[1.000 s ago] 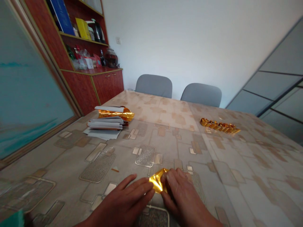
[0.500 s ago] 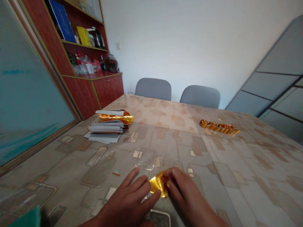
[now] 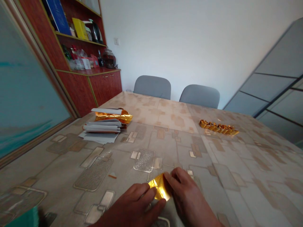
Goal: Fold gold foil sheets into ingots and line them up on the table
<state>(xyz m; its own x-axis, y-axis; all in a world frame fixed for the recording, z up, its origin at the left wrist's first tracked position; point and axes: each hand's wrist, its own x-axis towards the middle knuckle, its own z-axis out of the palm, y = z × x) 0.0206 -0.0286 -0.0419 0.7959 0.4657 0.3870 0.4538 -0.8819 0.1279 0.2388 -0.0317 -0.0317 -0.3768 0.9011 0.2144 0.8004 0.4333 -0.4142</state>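
A small piece of shiny gold foil paper (image 3: 159, 188) lies on the patterned table (image 3: 213, 176) near its front edge. My left hand (image 3: 134, 206) pinches the foil's left side with curled fingers. My right hand (image 3: 187, 197) presses on its right side, fingers bent over the paper. Both hands rest on the tabletop and touch each other across the foil.
A stack of white and gold sheets (image 3: 105, 124) lies at the left of the table. A row of folded gold pieces (image 3: 219, 127) sits at the far right. Two grey chairs (image 3: 176, 91) stand behind the table, and a red wooden cabinet (image 3: 94, 82) stands at the left.
My left fingers have curled in from flat and spread to a pinch on the foil. Both hands have drawn slightly toward me, and the foil has been turned a little.
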